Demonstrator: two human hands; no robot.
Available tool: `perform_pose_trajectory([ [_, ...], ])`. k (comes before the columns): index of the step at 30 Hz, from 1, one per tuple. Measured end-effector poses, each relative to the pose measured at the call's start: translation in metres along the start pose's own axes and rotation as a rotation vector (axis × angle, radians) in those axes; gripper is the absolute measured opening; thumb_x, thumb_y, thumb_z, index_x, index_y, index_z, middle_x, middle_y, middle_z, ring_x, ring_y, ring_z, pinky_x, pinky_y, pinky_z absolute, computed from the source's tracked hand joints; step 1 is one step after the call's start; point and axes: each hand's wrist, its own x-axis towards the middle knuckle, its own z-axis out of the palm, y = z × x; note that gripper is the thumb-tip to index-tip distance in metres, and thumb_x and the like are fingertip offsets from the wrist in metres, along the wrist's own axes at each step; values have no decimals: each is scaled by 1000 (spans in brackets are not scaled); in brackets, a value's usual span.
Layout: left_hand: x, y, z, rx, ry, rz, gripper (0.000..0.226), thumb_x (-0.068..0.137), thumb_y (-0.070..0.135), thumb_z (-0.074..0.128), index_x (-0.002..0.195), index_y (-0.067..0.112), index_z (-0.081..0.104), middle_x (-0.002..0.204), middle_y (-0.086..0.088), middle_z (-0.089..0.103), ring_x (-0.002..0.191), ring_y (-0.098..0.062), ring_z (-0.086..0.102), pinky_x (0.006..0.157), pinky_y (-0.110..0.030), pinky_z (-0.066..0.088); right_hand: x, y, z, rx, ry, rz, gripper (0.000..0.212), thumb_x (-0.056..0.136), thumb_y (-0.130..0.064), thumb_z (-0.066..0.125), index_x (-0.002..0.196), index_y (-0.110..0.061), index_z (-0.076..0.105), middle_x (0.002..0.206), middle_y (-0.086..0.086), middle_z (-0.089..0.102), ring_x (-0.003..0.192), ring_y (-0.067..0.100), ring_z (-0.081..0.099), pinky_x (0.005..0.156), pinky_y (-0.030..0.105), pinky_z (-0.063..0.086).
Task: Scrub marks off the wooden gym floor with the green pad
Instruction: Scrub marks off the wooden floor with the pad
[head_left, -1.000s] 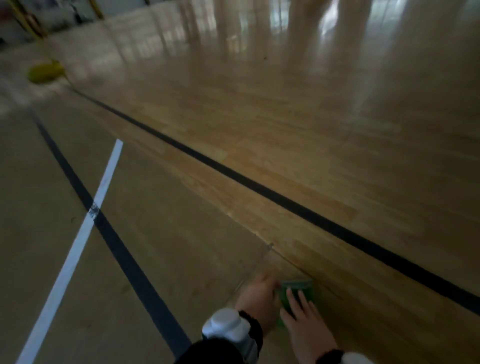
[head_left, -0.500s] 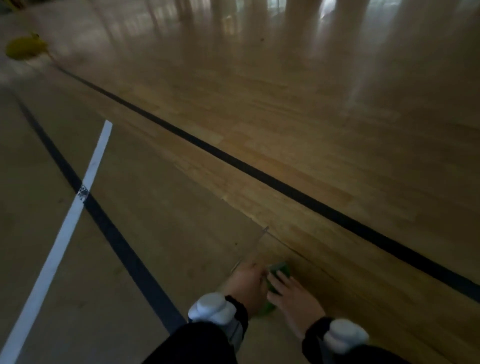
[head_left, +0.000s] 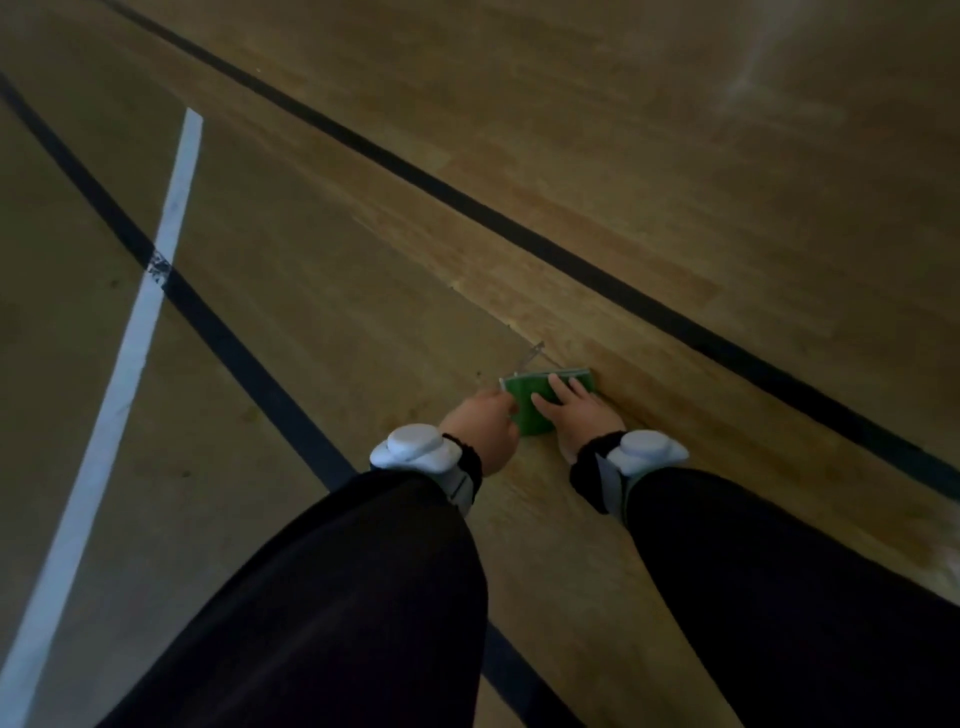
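A green pad (head_left: 530, 400) lies flat on the wooden gym floor (head_left: 675, 218), just below a thin grey scuff mark (head_left: 531, 357). My right hand (head_left: 576, 410) presses down on the pad's right part with fingers spread flat. My left hand (head_left: 485, 428) grips the pad's left edge, its fingers curled. Both wrists carry white devices on black bands, and both arms are in black sleeves.
A black court line (head_left: 519, 228) runs diagonally past the pad on the right. Another black line (head_left: 218, 332) crosses a white line (head_left: 140, 322) on the duller floor to the left. A seam between the two floor areas reaches the pad.
The view has tilted down, so the far floor and a yellow object are gone and my arms fill the bottom. The pad has moved slightly forward toward the scuff mark under both hands.
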Motion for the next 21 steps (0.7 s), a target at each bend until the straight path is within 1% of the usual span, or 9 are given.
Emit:
perform_pose_trajectory([
  [2,-2,2,4,12,-17,12,37,99,19,38,134,11,48,143,-11,43,123,-29,49,101,-38,43,-2,-3,3,28,24,1,50,106,-19,26,154,-30,17,164,5,-4,151,29,1,122,41,14],
  [4,-2,4,6,29,-19,18,37,99,20,39,133,10,49,142,-11,44,121,-29,51,98,-38,44,-5,-5,1,55,104,29,46,105,-21,31,150,-24,29,162,9,11,148,32,14,118,42,23],
  [6,-2,5,8,26,-19,15,37,98,20,40,133,11,49,142,-11,44,120,-29,52,97,-38,45,-8,-2,-2,50,164,60,41,102,-19,36,143,-20,41,151,13,28,138,36,30,111,43,34],
  [8,-3,4,9,18,-27,20,37,98,20,40,133,11,49,142,-11,43,123,-29,50,101,-39,44,-14,0,-1,19,194,69,38,101,-19,37,139,-21,45,142,14,34,130,37,35,105,42,38],
  [11,-3,3,7,6,-35,18,37,98,19,40,133,11,48,143,-11,42,126,-29,47,105,-40,42,-14,1,1,32,184,71,37,102,-23,35,138,-21,45,138,14,36,129,36,35,99,39,38],
  [13,-3,3,6,5,-26,16,37,99,18,40,134,10,48,143,-11,42,126,-28,47,105,-40,42,-10,-5,6,104,146,73,36,103,-26,32,135,-16,45,136,14,37,127,35,35,97,37,36],
  [17,-4,7,7,4,-20,6,36,100,19,37,132,9,49,141,-12,43,122,-30,49,102,-41,43,-12,-23,17,279,161,105,32,102,-27,35,126,-9,46,126,15,44,118,34,47,84,36,37],
  [19,-3,9,11,5,-26,-3,34,100,19,37,130,9,50,139,-12,45,119,-31,51,99,-39,44,-12,-36,23,292,132,32,37,103,-23,32,137,-9,39,137,13,44,124,32,46,91,36,38],
  [21,-3,9,15,7,-28,-32,29,100,15,36,123,6,51,133,-14,48,112,-32,53,89,-36,43,-16,-48,31,292,89,-34,43,105,-23,28,147,-14,30,147,11,41,131,30,43,105,39,39],
])
